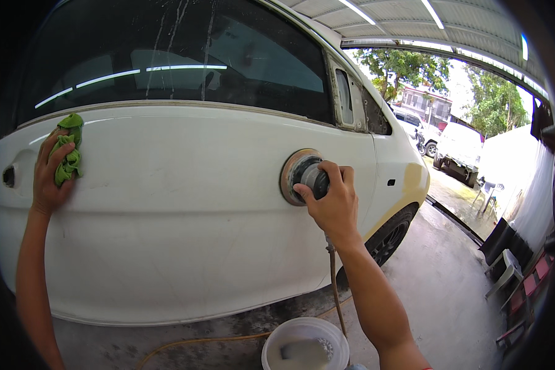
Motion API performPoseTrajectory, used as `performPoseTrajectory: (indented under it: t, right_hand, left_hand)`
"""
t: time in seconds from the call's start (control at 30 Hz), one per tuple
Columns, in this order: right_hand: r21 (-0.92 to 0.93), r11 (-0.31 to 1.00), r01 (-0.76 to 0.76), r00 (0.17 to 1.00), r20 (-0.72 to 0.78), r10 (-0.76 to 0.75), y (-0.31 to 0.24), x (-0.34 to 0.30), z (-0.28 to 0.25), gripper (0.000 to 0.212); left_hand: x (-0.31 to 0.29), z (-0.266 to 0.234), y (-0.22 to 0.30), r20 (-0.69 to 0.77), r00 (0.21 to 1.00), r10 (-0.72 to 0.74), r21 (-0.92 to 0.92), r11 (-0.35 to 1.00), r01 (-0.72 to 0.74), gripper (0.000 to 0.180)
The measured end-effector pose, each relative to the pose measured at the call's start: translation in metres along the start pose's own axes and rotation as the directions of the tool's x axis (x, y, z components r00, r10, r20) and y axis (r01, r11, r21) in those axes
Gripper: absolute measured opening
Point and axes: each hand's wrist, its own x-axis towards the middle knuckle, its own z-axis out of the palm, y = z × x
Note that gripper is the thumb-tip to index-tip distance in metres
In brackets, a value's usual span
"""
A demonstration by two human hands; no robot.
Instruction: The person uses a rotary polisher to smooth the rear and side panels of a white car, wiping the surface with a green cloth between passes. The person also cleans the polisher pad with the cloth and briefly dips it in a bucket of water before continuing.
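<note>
A white car door (166, 179) fills most of the view, its dark window (185, 68) streaked above. My right hand (338, 200) grips a round orbital sander (314, 179), whose disc rests against the door near its front edge. From the sander's lower end a hose (335, 283) runs down toward the floor. At the far left, my left hand (52, 169) closes around a crumpled green cloth (71, 151) and lies against the door, beside the handle opening (9, 176).
A white bucket (271, 353) with cloudy water stands on the floor below the door. A yellowish hose (185, 341) trails past it. The front wheel (391, 237) is right of the door, below a yellowish fender patch (407, 194). Chairs (509, 268) stand far right.
</note>
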Motion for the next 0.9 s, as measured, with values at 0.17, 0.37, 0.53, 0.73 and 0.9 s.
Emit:
performPoseTrajectory:
  t: [0.17, 0.37, 0.53, 0.73, 0.9]
  right_hand:
    - [-0.029, 0.951, -0.308, 0.944, -0.135, 0.302, 0.116, 0.018, -0.024, 0.059]
    - [-0.003, 0.760, -0.650, 0.751, -0.156, 0.641, 0.204, 0.042, -0.054, 0.071]
    - [-0.010, 0.844, -0.536, 0.833, -0.166, 0.528, 0.128, 0.016, -0.028, 0.067]
    - [0.117, 0.993, -0.018, 0.999, -0.046, 0.023, -0.071, -0.009, 0.021, 0.059]
    - [0.153, 0.957, 0.247, 0.958, 0.108, -0.265, -0.165, -0.015, 0.040, 0.050]
  left_hand:
    - [0.023, -0.003, 0.042, -0.027, 1.000, -0.007, 0.017, 1.000, 0.008, 0.064]
    - [0.078, 0.027, 0.111, 0.028, 1.000, -0.013, -0.055, 0.998, 0.015, 0.063]
    - [0.090, 0.029, 0.120, 0.006, 0.999, 0.036, -0.068, 0.997, -0.036, 0.062]
    - [0.102, 0.026, 0.142, 0.007, 1.000, -0.017, -0.072, 0.997, 0.017, 0.061]
    - [0.125, 0.040, 0.164, 0.090, 0.994, 0.061, -0.166, 0.985, -0.045, 0.069]
